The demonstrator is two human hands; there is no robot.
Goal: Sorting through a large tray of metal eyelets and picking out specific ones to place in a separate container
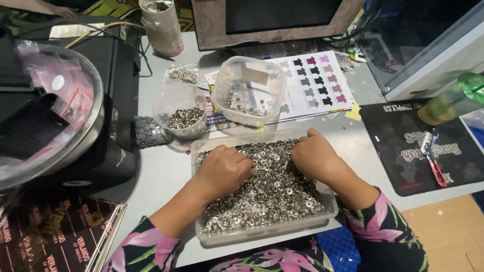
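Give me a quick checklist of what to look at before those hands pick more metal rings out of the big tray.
1. Tray sits flat on the table: ok, though its near edge lies close to the table's edge.
2. Tray holds rings: ok, heaped full.
3. Left hand is in the rings: ok, knuckles up, fingers buried.
4. Right hand is in the rings: ok, at the far right corner.
5. What the fingers hold: cannot tell, fingertips are hidden.
6. Small tub and cup stand within reach behind the tray: ok, both upright, each with some rings in it.
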